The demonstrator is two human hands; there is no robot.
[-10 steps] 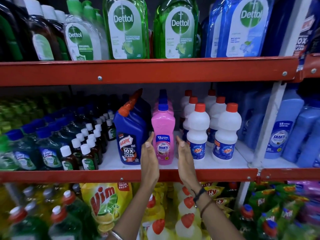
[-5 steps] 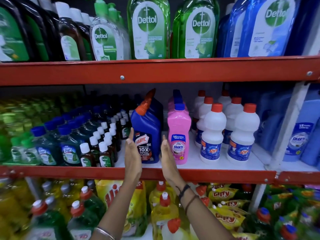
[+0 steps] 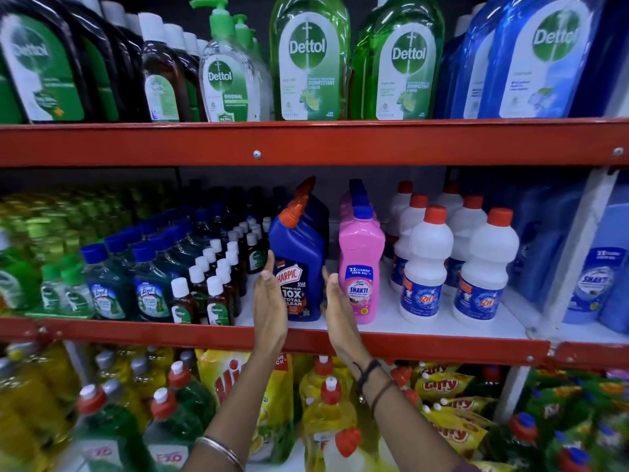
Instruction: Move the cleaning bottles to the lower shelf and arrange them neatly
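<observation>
A blue Harpic bottle (image 3: pixel 299 253) with an orange angled cap stands at the front of the middle shelf (image 3: pixel 442 345). My left hand (image 3: pixel 270 301) is flat against its left side, fingers straight and pointing up. My right hand (image 3: pixel 337 308) is flat on its right side, in the gap between it and a pink Shakti bottle (image 3: pixel 361 253). Neither hand curls around the bottle. More Harpic and Shakti bottles stand in rows behind the front ones. White Rin bottles (image 3: pixel 429 267) with red caps stand to the right.
Small brown Dettol bottles (image 3: pixel 218 294) and blue-capped Lizol bottles (image 3: pixel 149 287) crowd the shelf to the left. Large Dettol bottles (image 3: pixel 308 59) fill the shelf above. Below are yellow dish-wash bottles (image 3: pixel 326 420) and a Vim pouch (image 3: pixel 238 386). A white upright (image 3: pixel 575 247) divides the rack at right.
Both hands have shifted left, from either side of the pink Shakti bottle to either side of the blue Harpic bottle. The view has panned left with them.
</observation>
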